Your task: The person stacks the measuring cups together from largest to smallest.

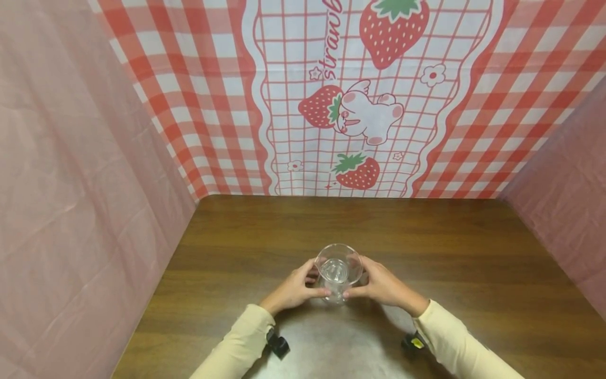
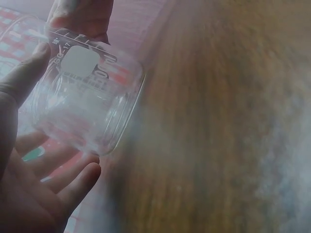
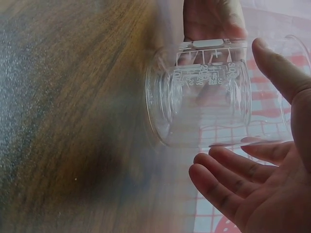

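A clear glass beaker (image 1: 337,271) is held between both hands near the middle of the table, its round mouth facing up toward the head camera. My left hand (image 1: 297,287) grips its left side, thumb at the front and fingers around the far side. On the right side, my right hand (image 1: 384,284) holds it in the same way. White scale marks and a blank white patch show on the beaker (image 2: 80,60) in the left wrist view. Several glass rings show through the beaker wall (image 3: 209,114) in the right wrist view.
The brown wood-grain table (image 1: 426,237) lies beneath the hands. Behind it hangs a red-and-white checked cloth (image 1: 218,105) with strawberry prints. Pink cloth (image 1: 85,184) hangs along the left side, and another pink cloth (image 1: 568,184) along the right.
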`<move>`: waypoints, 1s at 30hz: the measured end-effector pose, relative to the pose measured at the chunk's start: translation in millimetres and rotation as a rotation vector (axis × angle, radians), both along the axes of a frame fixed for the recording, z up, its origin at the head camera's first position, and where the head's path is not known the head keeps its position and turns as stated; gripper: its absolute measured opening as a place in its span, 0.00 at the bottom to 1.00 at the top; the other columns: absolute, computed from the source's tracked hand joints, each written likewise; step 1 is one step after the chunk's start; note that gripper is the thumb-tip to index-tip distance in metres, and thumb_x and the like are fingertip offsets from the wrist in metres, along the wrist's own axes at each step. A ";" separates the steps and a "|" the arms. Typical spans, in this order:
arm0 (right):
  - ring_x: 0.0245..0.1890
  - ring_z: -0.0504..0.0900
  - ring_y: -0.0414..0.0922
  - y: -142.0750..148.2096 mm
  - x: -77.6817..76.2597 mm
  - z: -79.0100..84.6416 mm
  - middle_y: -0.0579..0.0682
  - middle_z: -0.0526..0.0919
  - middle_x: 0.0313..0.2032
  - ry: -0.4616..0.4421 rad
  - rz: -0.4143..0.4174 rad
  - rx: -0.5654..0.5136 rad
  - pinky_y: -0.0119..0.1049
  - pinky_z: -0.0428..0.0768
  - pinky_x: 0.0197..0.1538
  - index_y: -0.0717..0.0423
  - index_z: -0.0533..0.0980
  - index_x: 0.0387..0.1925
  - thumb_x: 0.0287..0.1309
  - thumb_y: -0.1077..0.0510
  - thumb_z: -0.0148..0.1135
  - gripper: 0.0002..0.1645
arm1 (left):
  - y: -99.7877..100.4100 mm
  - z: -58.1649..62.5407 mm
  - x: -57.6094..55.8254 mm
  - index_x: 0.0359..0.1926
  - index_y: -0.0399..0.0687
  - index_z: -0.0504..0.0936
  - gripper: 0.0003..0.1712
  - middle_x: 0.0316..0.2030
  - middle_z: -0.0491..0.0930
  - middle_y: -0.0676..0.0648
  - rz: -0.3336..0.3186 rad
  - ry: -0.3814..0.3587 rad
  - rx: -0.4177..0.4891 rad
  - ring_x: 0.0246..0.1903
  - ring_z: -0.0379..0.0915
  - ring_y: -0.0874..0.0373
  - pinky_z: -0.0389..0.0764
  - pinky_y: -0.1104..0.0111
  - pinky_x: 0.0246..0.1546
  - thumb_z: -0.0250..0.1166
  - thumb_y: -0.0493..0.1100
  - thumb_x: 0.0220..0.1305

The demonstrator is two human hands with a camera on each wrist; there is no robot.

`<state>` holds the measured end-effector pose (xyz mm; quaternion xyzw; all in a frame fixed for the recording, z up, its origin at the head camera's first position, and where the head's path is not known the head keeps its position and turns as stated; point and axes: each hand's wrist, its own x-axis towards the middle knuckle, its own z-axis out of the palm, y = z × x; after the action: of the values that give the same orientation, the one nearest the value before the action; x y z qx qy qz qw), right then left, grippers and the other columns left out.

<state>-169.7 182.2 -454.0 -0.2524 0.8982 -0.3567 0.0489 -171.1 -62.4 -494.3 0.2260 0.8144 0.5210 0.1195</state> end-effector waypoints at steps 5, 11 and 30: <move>0.40 0.80 0.42 0.9 0.8 -0.7 0.60 0.81 0.53 -0.009 -0.007 -0.015 0.33 0.82 0.41 0.65 0.69 0.61 0.38 0.42 0.80 0.53 | 1.0 1.5 0.4 0.69 0.42 0.63 0.44 0.63 0.72 0.38 -0.002 0.002 0.007 0.58 0.75 0.46 0.79 0.58 0.60 0.74 0.47 0.55; 0.42 0.81 0.44 1.0 1.4 -1.4 0.61 0.81 0.54 0.008 -0.009 -0.031 0.33 0.83 0.42 0.66 0.70 0.60 0.36 0.44 0.81 0.52 | 1.8 3.9 1.0 0.68 0.41 0.64 0.44 0.61 0.74 0.38 -0.008 0.009 0.027 0.56 0.77 0.46 0.80 0.61 0.59 0.74 0.45 0.54; 0.41 0.81 0.44 2.0 -1.2 -0.3 0.58 0.82 0.50 -0.006 0.022 -0.079 0.35 0.85 0.40 0.65 0.71 0.59 0.37 0.45 0.81 0.49 | 3.3 2.9 -1.0 0.67 0.39 0.66 0.44 0.57 0.77 0.34 -0.006 0.031 0.064 0.50 0.80 0.43 0.83 0.63 0.53 0.76 0.41 0.51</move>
<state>-170.9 184.2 -454.3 -0.2628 0.8805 -0.3919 0.0455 -172.2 -59.0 -491.4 0.2403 0.7982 0.5430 0.1011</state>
